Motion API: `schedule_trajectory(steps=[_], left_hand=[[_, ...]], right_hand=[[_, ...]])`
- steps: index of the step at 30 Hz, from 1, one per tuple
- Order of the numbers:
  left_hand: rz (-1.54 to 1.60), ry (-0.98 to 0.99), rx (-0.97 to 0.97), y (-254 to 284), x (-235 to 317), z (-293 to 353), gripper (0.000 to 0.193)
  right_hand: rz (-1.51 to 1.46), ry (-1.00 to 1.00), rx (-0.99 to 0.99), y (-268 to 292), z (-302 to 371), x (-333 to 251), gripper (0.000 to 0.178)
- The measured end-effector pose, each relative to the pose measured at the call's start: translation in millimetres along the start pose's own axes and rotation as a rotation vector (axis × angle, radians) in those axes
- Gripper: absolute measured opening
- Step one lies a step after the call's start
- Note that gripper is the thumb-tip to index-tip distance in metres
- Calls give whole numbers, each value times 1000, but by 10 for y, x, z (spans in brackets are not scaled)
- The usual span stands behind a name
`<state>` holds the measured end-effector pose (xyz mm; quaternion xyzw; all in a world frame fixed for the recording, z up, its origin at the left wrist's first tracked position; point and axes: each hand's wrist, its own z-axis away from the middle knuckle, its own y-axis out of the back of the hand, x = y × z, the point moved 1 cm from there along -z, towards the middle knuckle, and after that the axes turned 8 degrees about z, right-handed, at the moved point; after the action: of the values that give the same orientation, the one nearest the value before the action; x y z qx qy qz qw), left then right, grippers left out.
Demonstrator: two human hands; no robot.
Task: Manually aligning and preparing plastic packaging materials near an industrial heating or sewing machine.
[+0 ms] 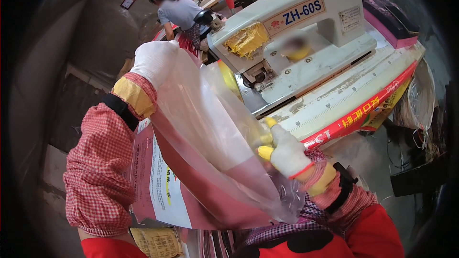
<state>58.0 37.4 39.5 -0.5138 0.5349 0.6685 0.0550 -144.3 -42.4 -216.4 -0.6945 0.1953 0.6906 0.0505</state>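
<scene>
In front of me hangs a printed red and white sack [165, 191], with a clear plastic liner [210, 124] spread across it. My left hand [155, 62], in a white knit glove, is closed in a fist round the liner's upper left edge, raised high. Lower and to the right is my right hand [289, 152], in a white glove with yellow fingertips. Its thumb lies in front of the film and other fingers show blurred behind it, closed on the liner's right side. An industrial sewing machine [311, 14] stands just beyond, on its table [342, 102].
A yellow cloth [248, 39] is fixed to the machine head. A pink and black box [389, 21] sits at the table's far right end. Printed red and yellow sheeting [363, 114] covers the front edge. Another person [181, 14] bends over work at the back. Below lies a yellow bundle [158, 242].
</scene>
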Motion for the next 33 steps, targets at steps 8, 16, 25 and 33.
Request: schedule_trajectory(steps=[8, 16, 25, 33], left_hand=[[21, 8, 18, -92, 158, -53, 16], [203, 140, -49, -70, -260, -218, 26], [367, 175, 189, -1545, 1100, -389, 19], [473, -155, 120, -1907, 1392, -377, 16]], right_hand=[[-302, -468, -298, -292, 118, -85, 31], [367, 47, -371, -343, -72, -477, 32], [86, 282, -249, -227, 311, -259, 34], [398, -2, -341, 559, 603, 242, 20]])
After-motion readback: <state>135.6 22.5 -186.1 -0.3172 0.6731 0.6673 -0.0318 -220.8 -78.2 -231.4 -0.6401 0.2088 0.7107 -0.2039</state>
